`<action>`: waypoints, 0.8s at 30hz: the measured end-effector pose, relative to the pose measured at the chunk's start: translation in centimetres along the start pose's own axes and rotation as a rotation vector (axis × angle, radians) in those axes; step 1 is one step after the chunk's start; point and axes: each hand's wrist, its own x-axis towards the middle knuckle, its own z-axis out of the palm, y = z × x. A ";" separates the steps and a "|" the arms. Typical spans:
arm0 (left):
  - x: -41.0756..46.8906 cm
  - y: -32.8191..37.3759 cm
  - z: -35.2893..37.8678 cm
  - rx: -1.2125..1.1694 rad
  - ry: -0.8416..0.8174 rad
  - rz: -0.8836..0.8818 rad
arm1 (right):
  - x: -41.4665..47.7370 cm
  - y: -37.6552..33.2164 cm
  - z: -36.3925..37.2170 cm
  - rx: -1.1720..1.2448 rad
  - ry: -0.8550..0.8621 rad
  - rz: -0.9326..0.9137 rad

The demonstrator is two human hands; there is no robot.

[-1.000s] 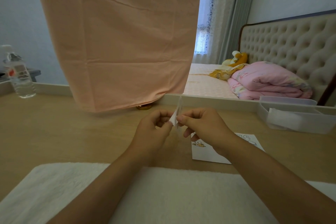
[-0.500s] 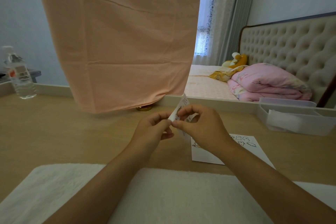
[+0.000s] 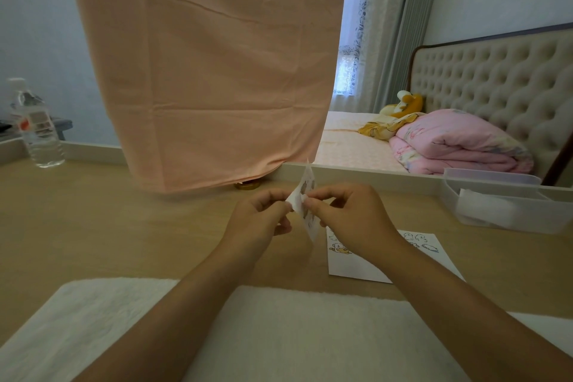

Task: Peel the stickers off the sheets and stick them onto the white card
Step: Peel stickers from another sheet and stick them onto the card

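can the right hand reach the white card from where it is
Probably yes: the white card lies on the table just under the right hand, nothing between them, though its fingers pinch the sticker sheet.

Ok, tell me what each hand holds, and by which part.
Both hold one sticker sheet, which stands upright between them. The left hand pinches its left edge; the right hand pinches the sheet's face just beside that, about midway up.

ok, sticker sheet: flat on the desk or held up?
Held up, roughly on edge: the sticker sheet is pinched by left hand and right hand above the desk. The white card lies flat.
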 end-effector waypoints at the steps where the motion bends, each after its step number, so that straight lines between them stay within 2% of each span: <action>1: 0.0 0.0 0.0 0.008 0.000 0.000 | -0.1 -0.1 0.0 -0.019 0.004 -0.015; 6: -0.2 0.1 0.1 0.045 -0.061 0.087 | 0.0 -0.6 -0.1 -0.017 -0.011 -0.055; 11: -0.2 -0.4 0.1 0.172 -0.024 0.217 | 0.1 -1.0 -0.5 0.067 -0.037 -0.040; 24: -0.1 0.4 -0.2 0.149 0.026 0.156 | 0.4 -0.9 -0.7 0.198 -0.106 0.093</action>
